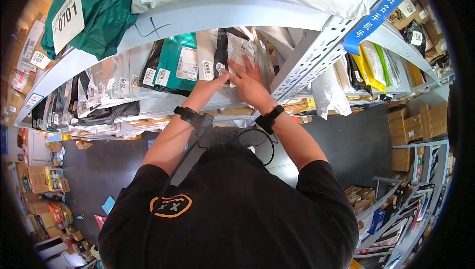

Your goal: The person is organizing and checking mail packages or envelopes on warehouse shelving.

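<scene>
apparently steadying a grey parcel [240, 47], the right hand [251, 85] is splayed; the left hand's [212, 85] grip cannot be told. labels [162, 77] face outward, likely for easy reading.

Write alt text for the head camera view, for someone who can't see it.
A person in a black T-shirt reaches both bare hands to a shelf of upright, numbered parcels. The right hand spreads its fingers over a pale parcel; the left hand is close beside it, its fingers partly hidden. Cardboard boxes stand farther off.
</scene>
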Available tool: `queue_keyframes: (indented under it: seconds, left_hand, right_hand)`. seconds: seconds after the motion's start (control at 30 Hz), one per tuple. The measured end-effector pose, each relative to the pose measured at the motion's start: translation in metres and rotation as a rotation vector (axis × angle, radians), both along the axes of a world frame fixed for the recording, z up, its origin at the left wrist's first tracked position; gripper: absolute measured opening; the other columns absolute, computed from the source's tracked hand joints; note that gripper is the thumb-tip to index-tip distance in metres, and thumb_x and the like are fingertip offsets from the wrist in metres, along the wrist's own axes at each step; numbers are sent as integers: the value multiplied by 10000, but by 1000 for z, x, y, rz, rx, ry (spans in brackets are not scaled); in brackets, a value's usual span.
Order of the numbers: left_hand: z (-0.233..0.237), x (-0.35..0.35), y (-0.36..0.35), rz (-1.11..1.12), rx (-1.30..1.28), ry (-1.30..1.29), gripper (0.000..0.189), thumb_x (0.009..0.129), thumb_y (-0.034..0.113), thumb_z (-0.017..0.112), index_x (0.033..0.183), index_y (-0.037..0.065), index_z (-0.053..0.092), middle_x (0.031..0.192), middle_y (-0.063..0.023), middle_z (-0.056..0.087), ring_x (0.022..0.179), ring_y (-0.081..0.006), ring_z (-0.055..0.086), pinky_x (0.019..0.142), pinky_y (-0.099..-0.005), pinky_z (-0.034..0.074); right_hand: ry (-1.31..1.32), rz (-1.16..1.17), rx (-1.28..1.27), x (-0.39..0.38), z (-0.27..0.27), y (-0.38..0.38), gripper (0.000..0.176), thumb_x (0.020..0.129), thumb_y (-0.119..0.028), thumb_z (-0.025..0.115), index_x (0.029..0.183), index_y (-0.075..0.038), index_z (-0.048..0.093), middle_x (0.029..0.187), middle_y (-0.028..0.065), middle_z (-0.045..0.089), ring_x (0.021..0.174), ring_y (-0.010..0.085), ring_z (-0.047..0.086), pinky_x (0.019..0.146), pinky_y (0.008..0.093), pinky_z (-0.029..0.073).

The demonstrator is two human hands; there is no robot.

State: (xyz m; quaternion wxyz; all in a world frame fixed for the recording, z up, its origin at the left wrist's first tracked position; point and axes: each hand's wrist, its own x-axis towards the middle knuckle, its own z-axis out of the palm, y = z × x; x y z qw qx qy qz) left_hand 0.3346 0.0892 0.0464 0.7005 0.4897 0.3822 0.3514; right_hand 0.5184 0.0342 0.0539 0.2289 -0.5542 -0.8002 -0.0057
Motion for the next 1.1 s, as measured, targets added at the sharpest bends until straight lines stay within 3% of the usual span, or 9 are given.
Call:
queue_keyframes:
  seconds: [0.27, 0.37, 0.5, 0.6, 0.7, 0.8, 0.9, 1.0, 1.1]
  left_hand:
    - [-5, 3, 2, 75, -45, -47, 444, 909, 212, 679, 1300, 68, 528, 1252, -68, 585, 1098, -194, 584, 869, -406, 539]
    - [-5, 1, 5, 52, -48, -69, 494, 897, 216, 693, 1316, 38, 501, 1229, -92, 596, 1067, -209, 606, 854, -404, 549]
    - [2, 0, 3, 16, -18, -110, 545, 924, 266, 653, 1353, -12, 462, 1201, -119, 611, 1044, -229, 622, 863, -405, 551]
    - [13, -3, 1, 139, -93, -27, 577, 965, 277, 581, 1460, 65, 374, 1285, -137, 555, 1081, -244, 604, 887, -412, 542]
    - [25, -1, -4, 286, 161, -372, 585, 993, 241, 498, 1531, 202, 269, 1431, -150, 419, 1137, -270, 570, 907, -422, 529]
    - [20, -10, 6, 194, 184, -258, 608, 1004, 163, 413, 1548, 275, 164, 1472, -141, 379, 1193, -297, 559, 891, -449, 546]
    - [32, -8, 3, 121, 194, -183, 668, 946, 79, 397, 1546, 310, 217, 1555, -93, 247, 1191, -268, 529, 863, -414, 546]
    - [45, 3, -3, 144, 209, 6, 695, 925, 52, 388, 1548, 308, 218, 1561, -68, 253, 1187, -233, 530, 828, -367, 555]
    - [53, 6, -4, 82, 206, -85, 682, 925, 84, 407, 1547, 300, 230, 1572, -73, 240, 1201, -215, 524, 826, -337, 548]
  right_hand:
    - [22, 45, -25, 4, 6, -5, 692, 777, 7, 568, 1430, -184, 439, 1537, 82, 335, 1414, 457, 227, 1071, 692, 241]
    - [332, 13, 7, 6, -6, -4, 764, 748, 0, 594, 1465, -144, 372, 1546, 135, 295, 1408, 472, 224, 1073, 680, 250]
    - [190, -189, -106, -10, 8, -3, 779, 743, 12, 572, 1474, -155, 359, 1552, 161, 266, 1404, 487, 223, 1073, 663, 260]
    - [155, -222, -115, -11, 3, 4, 791, 737, 42, 540, 1480, -155, 351, 1554, 161, 268, 1400, 490, 234, 1075, 654, 265]
    - [263, -230, -59, -7, -4, 5, 807, 715, 100, 481, 1476, -142, 362, 1547, 161, 291, 1401, 471, 255, 1100, 605, 270]
    - [441, -218, 55, -6, -9, 1, 822, 681, 146, 430, 1458, -122, 399, 1528, 155, 336, 1400, 451, 276, 1126, 545, 269]
    - [471, -172, 141, 0, -10, 2, 820, 653, 167, 433, 1426, -106, 453, 1491, 140, 406, 1392, 440, 302, 1137, 508, 270]
    - [291, -80, 119, 3, -13, 0, 786, 667, 153, 480, 1405, -118, 479, 1478, 119, 432, 1395, 419, 311, 1133, 529, 268]
    - [188, -40, 138, 3, -16, -5, 729, 690, 121, 531, 1373, -135, 513, 1472, 79, 450, 1398, 401, 319, 1120, 568, 263]
